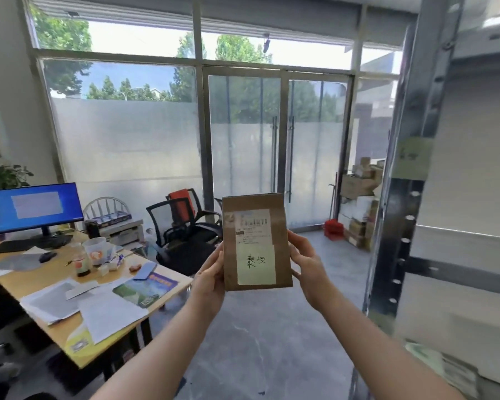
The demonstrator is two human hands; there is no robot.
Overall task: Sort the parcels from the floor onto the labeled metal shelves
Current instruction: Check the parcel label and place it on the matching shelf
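- Brown paper parcel (281, 246) is held upright in mid-air at frame centre, over the grey floor (257, 347), not on any shelf.
- Left grip (211, 277), a bare hand, holds the parcel's lower left edge, fingers curled behind it.
- Right grip (308, 267), also bare, holds the lower right edge the same way, thumb at the front edge.
- White shipping label (253, 226) on the parcel's upper front; print too small to read.
- Pale yellow note (256, 264) just below the label, with handwritten characters.
- Metal shelf upright (410, 203) at right, near the right grip and apart from the parcel; shelf boards run off frame to the right.
- Pale tag (413, 158) stuck on the upright; writing blurred.
- Wooden tabletop (15, 284) at left carries a monitor (32, 206), keyboard (29, 243), mouse (47, 256), papers and jars.
- Black office chair (185, 235) behind the parcel's left side.
- Glass doors (280, 140) straight ahead.
- Stacked cartons (358, 203) by the doors, right of the parcel.
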